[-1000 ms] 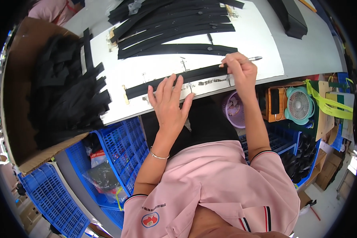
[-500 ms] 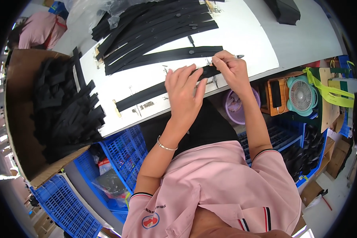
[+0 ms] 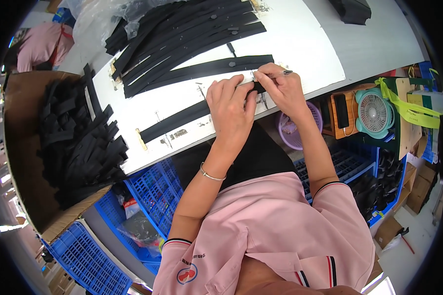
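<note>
A long black fabric strip [image 3: 174, 123] lies across the white board [image 3: 305, 44] near its front edge. Over the strip's right part rests my left hand [image 3: 231, 105], fingers bent and close together, thumb along the near side, holding it against the board. My right hand [image 3: 284, 96] is closed in a pinch around a slim pen [image 3: 284, 73], whose end sticks out to the right. The pen's tip is by my left fingertips, where the fingers partly hide it. Just beyond lies another black strip [image 3: 202, 70] with a small dark lump on it.
More black strips [image 3: 182, 37] lie at the back beside clear plastic [image 3: 98, 19]. At left, a cardboard box [image 3: 22, 142] holds a heap of black pieces [image 3: 74, 132]. Below right are a purple basket [image 3: 286, 132], a phone [image 3: 340, 109] and a fan [image 3: 374, 112]. Another person [image 3: 42, 46] bends at far left.
My right hand has shifted slightly left and the pen now lies closer to my left fingers. My left fingers have drawn together and bent more. The view has shifted slightly.
</note>
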Demonstrator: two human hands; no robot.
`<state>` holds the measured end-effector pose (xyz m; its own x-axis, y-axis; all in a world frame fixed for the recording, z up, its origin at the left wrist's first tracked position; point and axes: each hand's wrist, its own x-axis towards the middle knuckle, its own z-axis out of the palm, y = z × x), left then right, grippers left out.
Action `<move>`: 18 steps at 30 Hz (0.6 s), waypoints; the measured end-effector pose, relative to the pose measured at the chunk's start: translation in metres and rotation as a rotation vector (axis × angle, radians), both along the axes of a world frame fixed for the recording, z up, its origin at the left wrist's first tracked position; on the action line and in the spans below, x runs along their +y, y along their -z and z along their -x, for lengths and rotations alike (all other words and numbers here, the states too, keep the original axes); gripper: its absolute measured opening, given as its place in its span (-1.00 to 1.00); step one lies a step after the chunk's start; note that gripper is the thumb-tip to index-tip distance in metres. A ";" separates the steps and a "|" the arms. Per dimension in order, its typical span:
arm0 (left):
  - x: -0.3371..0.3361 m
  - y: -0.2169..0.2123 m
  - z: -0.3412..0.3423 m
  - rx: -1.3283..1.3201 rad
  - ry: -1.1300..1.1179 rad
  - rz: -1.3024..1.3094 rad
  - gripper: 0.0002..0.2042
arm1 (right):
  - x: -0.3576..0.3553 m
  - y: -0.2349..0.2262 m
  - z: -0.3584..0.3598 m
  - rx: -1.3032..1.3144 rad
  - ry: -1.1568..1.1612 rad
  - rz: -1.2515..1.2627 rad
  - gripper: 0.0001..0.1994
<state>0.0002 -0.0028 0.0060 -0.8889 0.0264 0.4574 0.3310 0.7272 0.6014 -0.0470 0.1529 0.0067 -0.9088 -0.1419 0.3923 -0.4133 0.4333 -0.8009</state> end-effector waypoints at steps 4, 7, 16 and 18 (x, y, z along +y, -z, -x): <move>0.000 0.001 0.000 -0.003 -0.001 -0.006 -0.82 | 0.003 -0.003 -0.003 -0.062 0.010 0.053 -0.85; 0.001 0.001 0.001 0.002 -0.005 -0.005 -0.82 | 0.012 -0.002 -0.003 -0.146 -0.067 0.096 -0.84; -0.007 0.002 0.001 0.011 -0.008 0.011 -0.74 | 0.007 -0.003 0.003 0.012 -0.158 -0.128 -0.84; -0.006 -0.004 0.000 -0.010 -0.043 -0.018 -0.62 | 0.011 -0.004 -0.002 -0.205 -0.110 0.061 -0.83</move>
